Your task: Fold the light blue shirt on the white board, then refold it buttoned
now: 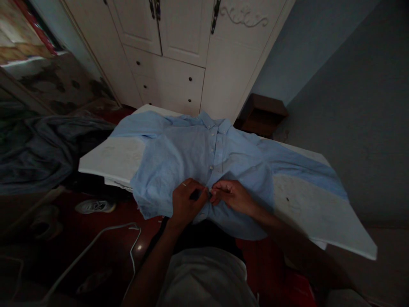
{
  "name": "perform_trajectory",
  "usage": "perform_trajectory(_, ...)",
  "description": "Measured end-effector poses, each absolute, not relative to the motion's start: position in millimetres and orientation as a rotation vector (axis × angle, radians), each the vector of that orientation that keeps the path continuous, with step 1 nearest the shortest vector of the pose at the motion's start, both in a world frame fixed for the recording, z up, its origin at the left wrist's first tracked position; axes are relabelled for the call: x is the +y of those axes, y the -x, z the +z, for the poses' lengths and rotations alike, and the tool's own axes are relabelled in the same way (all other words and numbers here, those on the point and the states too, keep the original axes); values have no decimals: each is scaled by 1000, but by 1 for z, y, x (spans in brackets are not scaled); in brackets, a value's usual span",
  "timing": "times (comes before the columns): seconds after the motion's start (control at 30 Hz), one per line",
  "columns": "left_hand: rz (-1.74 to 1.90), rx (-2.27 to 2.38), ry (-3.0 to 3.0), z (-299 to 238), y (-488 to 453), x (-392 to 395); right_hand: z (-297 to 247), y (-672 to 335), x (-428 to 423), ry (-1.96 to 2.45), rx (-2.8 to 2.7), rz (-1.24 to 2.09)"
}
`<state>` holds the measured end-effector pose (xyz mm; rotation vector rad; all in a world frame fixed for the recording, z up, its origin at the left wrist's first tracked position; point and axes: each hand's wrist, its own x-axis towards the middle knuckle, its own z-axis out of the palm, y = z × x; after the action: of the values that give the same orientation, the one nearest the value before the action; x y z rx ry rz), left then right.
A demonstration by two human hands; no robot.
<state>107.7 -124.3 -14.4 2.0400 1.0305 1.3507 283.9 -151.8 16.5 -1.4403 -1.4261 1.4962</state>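
A light blue button-up shirt (179,149) lies face up on a white board (118,155), its collar away from me and its sleeves spread to both sides. My left hand (188,200), with a ring on one finger, pinches the shirt's front edge low on the button strip. Close against it, my right hand (231,195) pinches the same spot from the other side. The fingertips of both hands nearly meet there, and the button between them is too small to make out. Above the hands, several small buttons run up the strip to the collar.
Behind the board stands a white wardrobe (179,85) with drawers. A brown box-like stand (265,111) is at the back right. Dark grey cloth (47,149) is heaped at the left. On the red floor are a shoe (96,207) and a white cable or tube (96,241).
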Motion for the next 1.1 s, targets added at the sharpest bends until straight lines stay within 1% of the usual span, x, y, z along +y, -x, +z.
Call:
perform_trajectory(0.2, 1305, 1004, -2118, -18, -104, -122, 14, -287, -151, 1433, -1434, 1492)
perform_trajectory(0.37, 1180, 991, -2194, -16, -101, -119, 8, -283, -152, 1484, -1444, 1353)
perform_trajectory(0.47, 1122, 1044, -2263, -15, -101, -120, 11, -282, -155, 1511, -1599, 1166)
perform_trajectory(0.67, 990, 1116, -2400, -13, -100, -124, 26, -305, -173, 1645, -1958, 518)
perform_trajectory(0.8, 946, 1285, -2502, -14, -96, -132, 17, -343, -193, 1812, -2072, 165)
perform_trajectory(0.97, 777, 1349, -2655, -19, -86, -138, -19, -388, -224, 2035, -2044, -17)
perform_trajectory(1.1, 704, 1341, -2695, -20, -81, -139, -34, -402, -239, 2029, -2102, -94)
